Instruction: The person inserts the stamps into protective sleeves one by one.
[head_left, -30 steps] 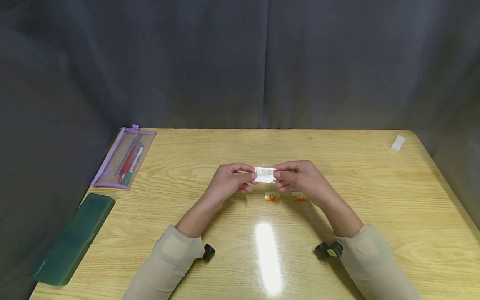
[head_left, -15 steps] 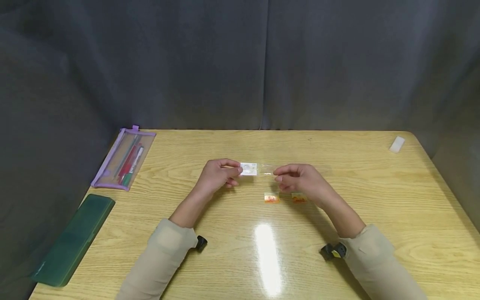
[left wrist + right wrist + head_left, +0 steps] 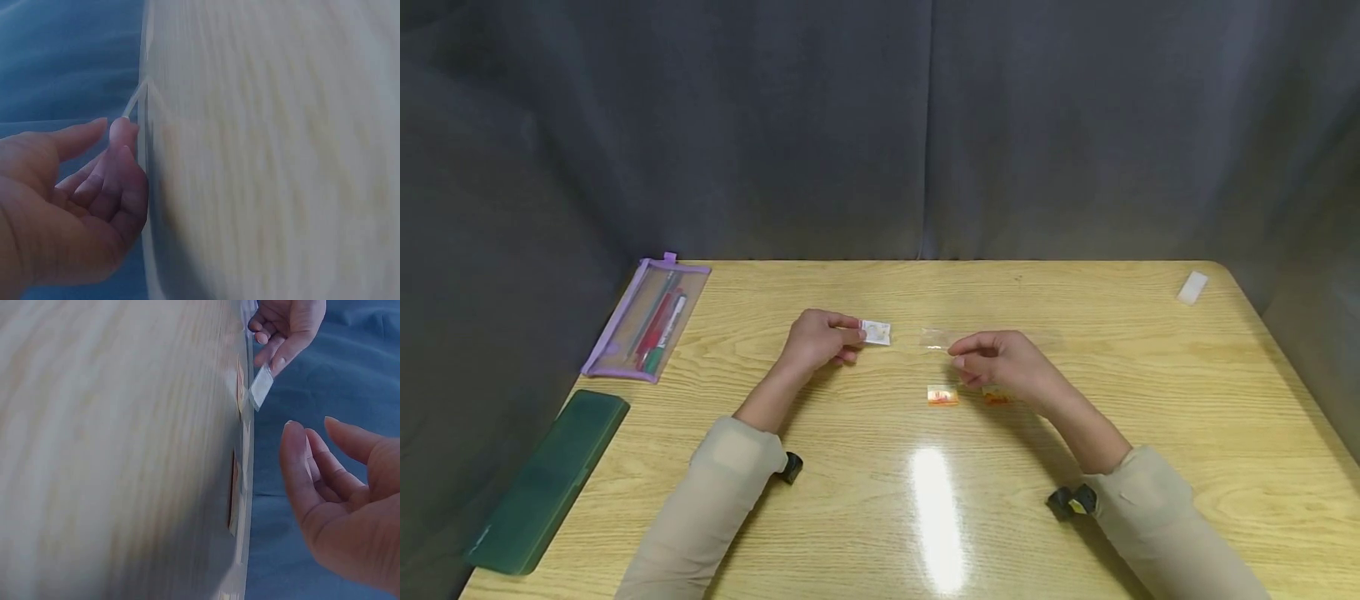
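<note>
My left hand (image 3: 818,337) pinches one end of a small, flat, white printed card (image 3: 877,332) between thumb and fingers, above the table. In the right wrist view the card (image 3: 261,387) sticks out from those fingertips. My right hand (image 3: 1002,361) is apart from it, thumb and fingers loosely bent, with a gap between their tips in the right wrist view. Close to its fingertips is a small clear plastic piece (image 3: 934,338). Two small orange-and-yellow printed pieces lie below: one (image 3: 942,396) in plain sight, the other (image 3: 996,396) partly hidden under the right hand.
A purple-edged mesh pouch (image 3: 655,321) with pens lies at the table's back left. In front of it is a dark green case (image 3: 550,479). A small white block (image 3: 1192,287) lies at the back right. Dark curtains (image 3: 880,125) surround the wooden table (image 3: 865,517).
Both hands held the white card between them a second ago. My left hand has since drawn it away to the left, and the right hand has stayed nearly in place, its fingers off the card.
</note>
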`<state>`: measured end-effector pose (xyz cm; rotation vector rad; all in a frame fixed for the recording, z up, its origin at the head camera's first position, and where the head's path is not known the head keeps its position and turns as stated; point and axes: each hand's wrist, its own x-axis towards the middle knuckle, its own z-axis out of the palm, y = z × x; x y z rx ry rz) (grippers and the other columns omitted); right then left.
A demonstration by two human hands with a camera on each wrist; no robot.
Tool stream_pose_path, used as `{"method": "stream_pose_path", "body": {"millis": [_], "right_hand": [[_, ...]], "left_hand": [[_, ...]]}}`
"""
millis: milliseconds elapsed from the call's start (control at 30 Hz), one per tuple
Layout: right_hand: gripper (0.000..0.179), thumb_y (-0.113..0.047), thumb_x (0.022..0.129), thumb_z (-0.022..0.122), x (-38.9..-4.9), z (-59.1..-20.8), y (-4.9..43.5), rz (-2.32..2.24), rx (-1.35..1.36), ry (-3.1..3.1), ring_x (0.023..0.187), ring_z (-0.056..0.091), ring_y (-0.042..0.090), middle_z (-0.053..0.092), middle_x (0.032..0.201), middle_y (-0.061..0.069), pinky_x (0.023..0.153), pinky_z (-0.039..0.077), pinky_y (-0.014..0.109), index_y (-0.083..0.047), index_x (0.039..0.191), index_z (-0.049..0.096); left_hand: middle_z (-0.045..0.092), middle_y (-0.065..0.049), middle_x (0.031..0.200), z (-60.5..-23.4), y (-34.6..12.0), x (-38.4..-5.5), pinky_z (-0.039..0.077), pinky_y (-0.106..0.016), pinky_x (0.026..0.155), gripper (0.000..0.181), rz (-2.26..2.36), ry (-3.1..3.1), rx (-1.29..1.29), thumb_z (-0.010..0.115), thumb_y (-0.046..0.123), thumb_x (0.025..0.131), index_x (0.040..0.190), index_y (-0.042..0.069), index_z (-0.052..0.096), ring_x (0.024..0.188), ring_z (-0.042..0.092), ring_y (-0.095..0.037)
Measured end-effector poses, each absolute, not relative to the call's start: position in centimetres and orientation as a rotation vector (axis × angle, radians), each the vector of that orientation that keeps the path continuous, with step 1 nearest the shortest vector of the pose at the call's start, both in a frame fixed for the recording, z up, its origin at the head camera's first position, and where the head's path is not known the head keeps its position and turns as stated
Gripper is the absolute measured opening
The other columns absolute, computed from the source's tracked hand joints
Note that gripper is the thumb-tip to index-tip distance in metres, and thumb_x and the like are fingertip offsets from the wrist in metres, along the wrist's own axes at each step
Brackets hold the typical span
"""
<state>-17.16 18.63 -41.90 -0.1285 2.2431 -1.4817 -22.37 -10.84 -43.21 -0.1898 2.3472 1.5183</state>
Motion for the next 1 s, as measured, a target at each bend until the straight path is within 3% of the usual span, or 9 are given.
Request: {"method": "stream_pose_path", "body": {"millis": [167,300,433,533,600,800,1000], "right_hand": [[0.037,-0.02,0.101,0.063,-17.2,-41.8,18.9,-1.471,-0.129,2.256,0.098,0.069,0.029,0.069,0.119,0.021,0.089,0.061,0.04,0.0,0.132,0.063],[0.036,-0.017,0.1,0.065,-17.2,-42.0,19.0,-1.447,-0.141,2.257,0.094,0.067,0.026,0.069,0.118,0.02,0.082,0.059,0.036,0.0,0.132,0.063],[0.036,-0.017,0.097,0.068,-17.4,-42.4,18.8,-1.35,-0.174,2.323,0.086,0.064,0.023,0.071,0.112,0.015,0.072,0.056,0.033,-0.003,0.13,0.065],[0.032,-0.02,0.096,0.07,-17.4,-42.5,18.5,-1.24,-0.223,2.416,0.079,0.064,0.021,0.073,0.106,0.01,0.066,0.055,0.031,-0.006,0.125,0.069],[0.029,-0.02,0.096,0.071,-17.3,-42.6,18.2,-1.182,-0.257,2.466,0.076,0.065,0.02,0.074,0.101,0.007,0.064,0.056,0.032,-0.008,0.122,0.072],[0.024,-0.016,0.092,0.073,-17.4,-42.8,17.4,-1.049,-0.372,2.563,0.065,0.057,0.013,0.073,0.089,0.0,0.058,0.05,0.027,-0.009,0.115,0.075],[0.025,-0.017,0.088,0.08,-17.4,-42.8,16.8,-0.899,-0.449,2.618,0.076,0.062,0.009,0.075,0.089,-0.003,0.069,0.052,0.027,-0.01,0.111,0.076]], "left_hand": [[0.078,-0.013,0.104,-42.7,-11.6,-22.2,0.061,-0.027,0.066,0.04,1.407,2.453,-0.148,0.072,0.023,0.095,0.131,0.006,0.068,0.068,0.074,-0.016],[0.078,-0.011,0.105,-42.6,-11.8,-22.0,0.058,-0.028,0.067,0.045,1.338,2.536,-0.074,0.072,0.028,0.095,0.135,0.01,0.066,0.077,0.076,-0.022],[0.075,-0.006,0.122,-42.7,-10.8,-21.7,0.058,-0.037,0.085,0.054,1.253,2.651,0.08,0.074,0.038,0.093,0.141,0.018,0.061,0.107,0.073,-0.025],[0.066,-0.002,0.139,-42.5,-9.5,-21.6,0.054,-0.046,0.098,0.061,1.178,2.714,0.166,0.074,0.046,0.091,0.146,0.025,0.057,0.128,0.062,-0.026],[0.061,-0.001,0.145,-42.3,-8.6,-21.8,0.054,-0.046,0.099,0.063,1.134,2.739,0.197,0.075,0.05,0.089,0.146,0.03,0.056,0.133,0.059,-0.027],[0.06,-0.001,0.147,-42.0,-6.0,-22.7,0.05,-0.046,0.1,0.058,0.922,2.83,0.26,0.074,0.052,0.089,0.142,0.038,0.059,0.128,0.06,-0.029],[0.061,0.002,0.145,-42.5,-3.8,-23.4,0.046,-0.047,0.106,0.057,0.713,2.856,0.333,0.073,0.05,0.091,0.143,0.036,0.058,0.116,0.065,-0.027]]}}
